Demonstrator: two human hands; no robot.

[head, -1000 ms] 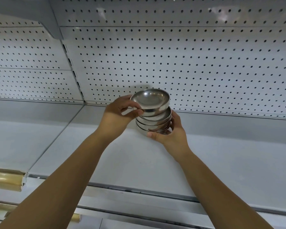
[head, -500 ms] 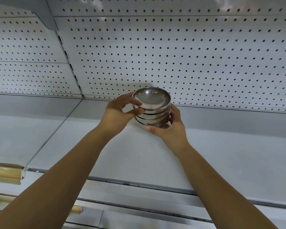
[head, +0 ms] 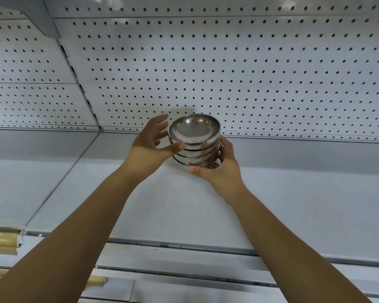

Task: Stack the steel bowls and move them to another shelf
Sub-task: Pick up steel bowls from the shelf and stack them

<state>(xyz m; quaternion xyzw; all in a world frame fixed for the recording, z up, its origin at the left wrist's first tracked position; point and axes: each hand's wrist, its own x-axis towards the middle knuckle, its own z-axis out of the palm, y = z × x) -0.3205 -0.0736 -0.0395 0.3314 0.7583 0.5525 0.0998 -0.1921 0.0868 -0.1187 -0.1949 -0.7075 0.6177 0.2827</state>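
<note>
A stack of several steel bowls point(head: 195, 149) stands low over the white shelf point(head: 293, 204), close to the back wall. The top bowl point(head: 194, 129) sits open side up and tilts slightly toward me. My right hand point(head: 222, 171) wraps the lower bowls from the right, with its thumb at the front of the bottom bowl. To the stack's left, my left hand point(head: 149, 147) has its fingers spread apart off the top bowl, and only the thumb tip touches the stack's side. Whether the stack rests on the shelf I cannot tell.
A white pegboard wall point(head: 228, 73) rises behind the shelf. The neighbouring shelf bay point(head: 26, 182) lies to the left, past a seam. The shelf's front rail point(head: 184, 246) runs below my forearms. Yellowish strips point(head: 2, 239) sit at the lower left edge.
The stack has been lowered toward the shelf and the bowls have closed up. My left hand has let go of the top bowl and spread its fingers. The right hand keeps its hold.
</note>
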